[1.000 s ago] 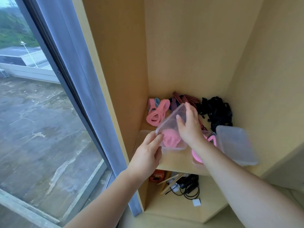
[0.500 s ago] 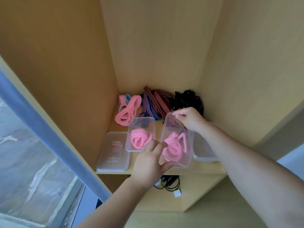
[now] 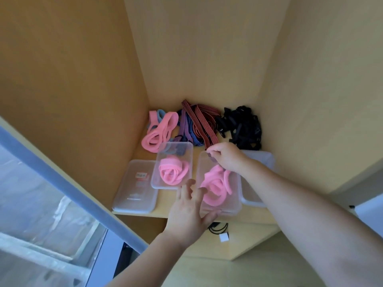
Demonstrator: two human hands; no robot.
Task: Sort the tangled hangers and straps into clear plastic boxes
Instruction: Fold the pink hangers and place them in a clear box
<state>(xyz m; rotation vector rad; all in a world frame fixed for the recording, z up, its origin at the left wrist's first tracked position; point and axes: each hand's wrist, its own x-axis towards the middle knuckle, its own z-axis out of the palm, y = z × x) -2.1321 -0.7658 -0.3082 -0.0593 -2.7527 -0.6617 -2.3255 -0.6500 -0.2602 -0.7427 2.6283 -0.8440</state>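
In the head view your right hand [image 3: 224,157] pinches the far rim of the box [image 3: 233,210] of pink strap [image 3: 215,187] on the shelf [image 3: 250,215]. Your left hand [image 3: 189,210] lies open, fingers spread at its near corner. The box's long axis runs away from you, and the loose straps [image 3: 199,125] lie beyond it, nearer the right hand.

soft daylight from window [image 3: 41,204] left, wide-angle edge warp

Before me on the shelf [image 3: 251,214], the left box [image 3: 154,183] and the right box [image 3: 236,204] sat side by side, coiled straps [image 3: 173,171] in each. A lid [image 3: 134,187] lay left, a third container [image 3: 257,160] right, loose straps [image 3: 199,125] behind.
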